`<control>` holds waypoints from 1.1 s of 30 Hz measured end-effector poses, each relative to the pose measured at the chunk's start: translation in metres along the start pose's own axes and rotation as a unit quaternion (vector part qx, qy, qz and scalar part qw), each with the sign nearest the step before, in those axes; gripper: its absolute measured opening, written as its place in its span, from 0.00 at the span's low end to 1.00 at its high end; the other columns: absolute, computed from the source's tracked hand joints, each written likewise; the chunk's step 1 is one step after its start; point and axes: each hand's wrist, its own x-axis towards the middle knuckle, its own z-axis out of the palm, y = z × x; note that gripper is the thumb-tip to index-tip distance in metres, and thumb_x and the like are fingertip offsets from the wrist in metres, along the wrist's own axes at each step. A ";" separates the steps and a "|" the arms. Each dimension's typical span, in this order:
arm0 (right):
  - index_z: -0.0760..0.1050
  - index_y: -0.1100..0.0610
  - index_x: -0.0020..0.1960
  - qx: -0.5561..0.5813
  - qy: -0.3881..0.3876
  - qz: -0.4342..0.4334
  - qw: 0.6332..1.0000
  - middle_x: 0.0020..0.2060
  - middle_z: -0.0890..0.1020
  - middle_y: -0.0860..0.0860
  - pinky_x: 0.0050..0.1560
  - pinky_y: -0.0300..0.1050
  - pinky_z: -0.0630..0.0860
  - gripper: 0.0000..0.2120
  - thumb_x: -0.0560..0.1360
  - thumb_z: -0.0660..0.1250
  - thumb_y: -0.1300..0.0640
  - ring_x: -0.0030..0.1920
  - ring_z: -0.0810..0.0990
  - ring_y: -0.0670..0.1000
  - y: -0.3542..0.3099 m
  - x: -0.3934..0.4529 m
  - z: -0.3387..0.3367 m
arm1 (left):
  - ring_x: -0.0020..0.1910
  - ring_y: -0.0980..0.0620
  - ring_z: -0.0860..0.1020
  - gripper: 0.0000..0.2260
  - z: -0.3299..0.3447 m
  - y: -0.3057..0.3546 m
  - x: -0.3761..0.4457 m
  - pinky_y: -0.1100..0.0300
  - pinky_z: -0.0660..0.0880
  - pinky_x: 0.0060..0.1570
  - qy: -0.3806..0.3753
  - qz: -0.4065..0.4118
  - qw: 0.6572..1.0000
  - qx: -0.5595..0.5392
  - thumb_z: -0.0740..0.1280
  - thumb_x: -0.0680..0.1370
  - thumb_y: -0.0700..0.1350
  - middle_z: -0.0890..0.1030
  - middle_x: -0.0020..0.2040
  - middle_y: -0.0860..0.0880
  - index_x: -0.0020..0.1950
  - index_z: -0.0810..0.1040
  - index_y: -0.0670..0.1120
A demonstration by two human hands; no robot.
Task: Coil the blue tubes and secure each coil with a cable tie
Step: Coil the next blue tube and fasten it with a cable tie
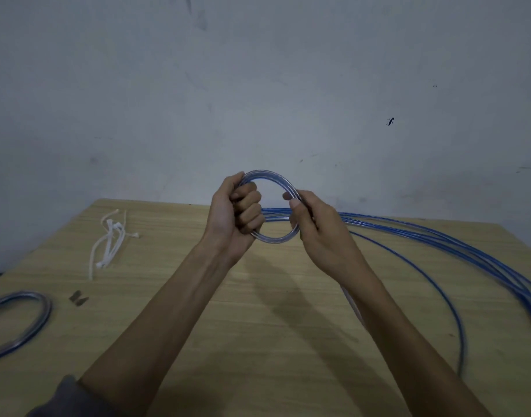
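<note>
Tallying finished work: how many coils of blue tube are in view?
2: one coil held up by both hands, one coil lying at the table's left edge, partly cropped. Others may lie out of frame.

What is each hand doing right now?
Left hand: fist closed around the small coil of clear blue plastic tube.
Right hand: pinching the same coil's opposite side.

A small round coil of blue tube (270, 203) stands upright in the air above the far part of the worktop (258, 311), several turns thick. Loose blue tubes (439, 239) run from behind it across the right side in long curves. A finished coil (20, 320) lies at the near left edge. White cable ties (109, 239) lie bunched at the far left.
</note>
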 end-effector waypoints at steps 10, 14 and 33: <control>0.80 0.57 0.58 0.081 -0.022 0.031 0.996 0.33 0.79 0.48 0.33 0.36 0.65 0.12 0.85 0.59 0.55 0.28 0.69 0.41 0.008 0.007 -0.028 | 0.24 0.56 0.59 0.18 0.000 0.021 -0.005 0.61 0.59 0.28 -0.050 -0.070 0.970 0.228 0.52 0.83 0.47 0.59 0.29 0.52 0.50 0.79 0.40; 0.80 0.63 0.55 0.040 -0.034 0.034 0.998 0.34 0.80 0.48 0.38 0.34 0.64 0.14 0.85 0.60 0.56 0.33 0.76 0.34 0.009 0.008 -0.034 | 0.27 0.55 0.59 0.21 0.005 0.017 -0.007 0.62 0.64 0.31 -0.013 -0.037 0.940 0.338 0.55 0.84 0.57 0.58 0.32 0.51 0.49 0.77 0.42; 0.59 0.47 0.63 -0.132 -0.115 -0.033 0.984 0.48 0.80 0.45 0.39 0.47 0.76 0.11 0.84 0.54 0.58 0.36 0.78 0.46 0.009 -0.008 0.002 | 0.20 0.56 0.54 0.08 -0.017 0.050 0.003 0.63 0.52 0.22 0.090 0.126 0.988 -0.023 0.57 0.71 0.43 0.56 0.26 0.54 0.33 0.63 0.48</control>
